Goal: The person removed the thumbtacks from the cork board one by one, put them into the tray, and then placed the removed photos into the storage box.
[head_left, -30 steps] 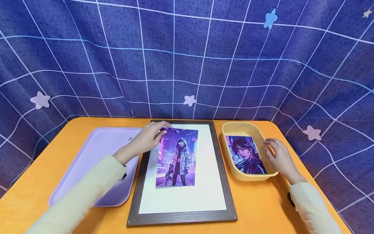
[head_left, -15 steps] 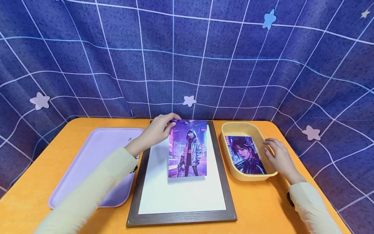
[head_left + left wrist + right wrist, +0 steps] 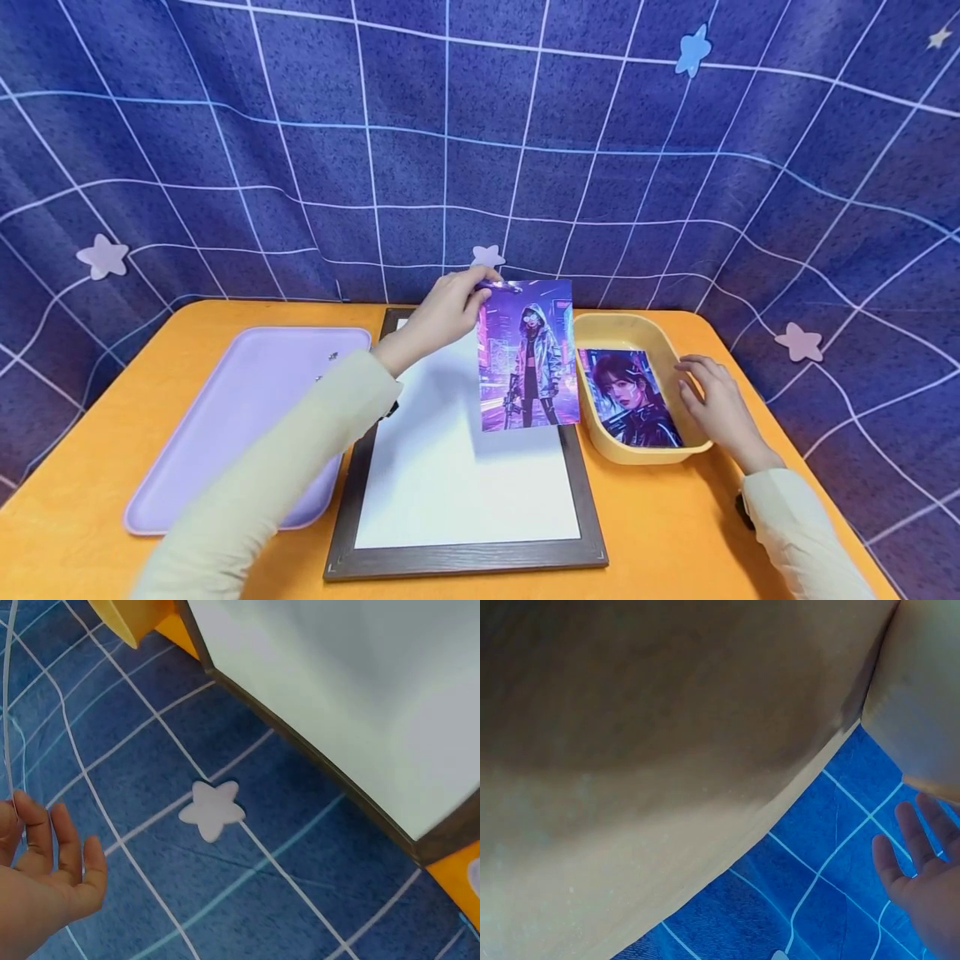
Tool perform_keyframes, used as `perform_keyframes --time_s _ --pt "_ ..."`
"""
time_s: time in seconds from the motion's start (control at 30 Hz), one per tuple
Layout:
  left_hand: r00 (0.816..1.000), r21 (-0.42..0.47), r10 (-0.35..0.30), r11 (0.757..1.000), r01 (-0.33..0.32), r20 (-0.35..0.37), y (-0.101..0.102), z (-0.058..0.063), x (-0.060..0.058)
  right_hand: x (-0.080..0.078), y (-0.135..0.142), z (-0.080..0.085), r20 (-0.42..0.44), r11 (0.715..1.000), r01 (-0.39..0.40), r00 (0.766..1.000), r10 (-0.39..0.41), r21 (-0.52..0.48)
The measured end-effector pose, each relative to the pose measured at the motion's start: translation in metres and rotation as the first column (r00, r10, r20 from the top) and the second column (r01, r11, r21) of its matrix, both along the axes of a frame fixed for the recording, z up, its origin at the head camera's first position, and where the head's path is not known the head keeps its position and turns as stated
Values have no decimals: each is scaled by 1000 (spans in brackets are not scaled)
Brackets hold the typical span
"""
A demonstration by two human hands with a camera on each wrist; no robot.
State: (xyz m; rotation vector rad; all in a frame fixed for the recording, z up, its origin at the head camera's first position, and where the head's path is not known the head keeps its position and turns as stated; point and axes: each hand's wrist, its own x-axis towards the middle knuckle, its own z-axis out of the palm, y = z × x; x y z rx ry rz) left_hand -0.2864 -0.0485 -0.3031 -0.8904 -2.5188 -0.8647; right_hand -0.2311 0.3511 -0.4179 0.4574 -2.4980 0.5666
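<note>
My left hand (image 3: 444, 315) pinches a printed picture (image 3: 531, 367) by its upper left corner. The print shows a hooded figure in a silvery jacket against a purple neon city, and it is held up over the right side of a dark wooden frame (image 3: 465, 560) with a white board (image 3: 450, 500). The left wrist view shows this print almost edge-on beside the curled fingers (image 3: 66, 840). My right hand (image 3: 723, 408) rests at the right rim of a yellow bin (image 3: 651, 456), fingers loose. Inside the bin lies another print, a portrait (image 3: 630, 400) in purple tones.
A lilac tray (image 3: 225, 417) lies left of the frame, partly under my left sleeve, with small metallic bits (image 3: 333, 356) near its right edge. Behind the orange table (image 3: 652, 533) hangs a blue gridded curtain (image 3: 420, 167) with star shapes.
My left hand has carried the hooded-figure print up and to the right across the frame, uncovering more of the white board. The right hand and the bin have stayed in place.
</note>
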Motion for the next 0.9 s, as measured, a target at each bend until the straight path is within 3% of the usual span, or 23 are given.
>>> perform_keyframes --time_s 0.27,0.5,0.67,0.9 --pt "1000 30 -14 999 14 -5 35 1 -6 1 0 0 22 1000 13 1000 -13 2" --pt "998 104 -19 994 13 54 63 -1 -10 2 -1 0 20 1000 14 1000 -15 5" --pt "994 118 -15 993 2 104 79 -5 -12 1 -1 0 6 1000 9 1000 -9 5" --pt "993 137 9 990 -25 117 98 -15 -14 2 -2 1 17 1000 8 1000 -8 4"
